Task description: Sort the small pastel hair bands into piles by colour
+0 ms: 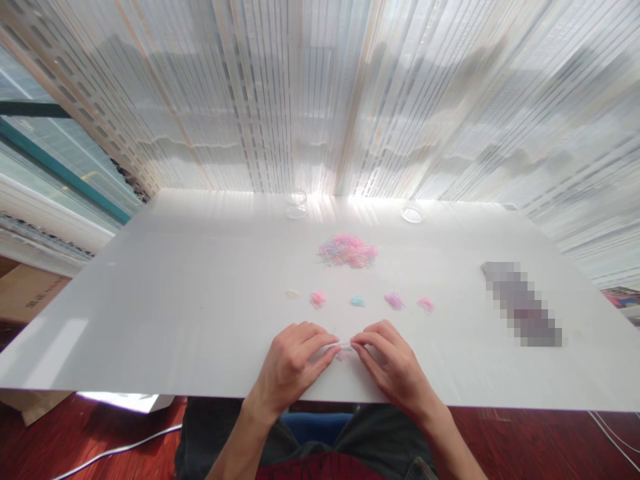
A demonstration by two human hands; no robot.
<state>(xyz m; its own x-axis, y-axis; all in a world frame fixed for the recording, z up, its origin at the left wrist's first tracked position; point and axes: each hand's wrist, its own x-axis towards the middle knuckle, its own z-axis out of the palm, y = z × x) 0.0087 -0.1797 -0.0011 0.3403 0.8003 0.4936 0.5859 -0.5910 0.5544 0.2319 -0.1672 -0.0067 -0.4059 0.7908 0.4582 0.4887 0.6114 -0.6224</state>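
My left hand [295,363] and my right hand [393,363] meet near the table's front edge, fingertips pinched on a thin whitish strip [345,345] stretched between them. Just below the strip lies a small pinkish tuft [343,356], partly hidden. Beyond my hands runs a row of small piles: cream [293,293], pink [318,299], turquoise [357,301], purple [395,301] and light pink [426,305]. Farther back spreads a larger mixed heap of thin pink, blue and orange strands [349,251].
A clear round container [297,205] and a clear round lid or dish [413,214] stand at the back of the white table [150,287]. A pixelated dark object [523,305] lies at the right. Pale striped curtains [320,100] hang behind the table.
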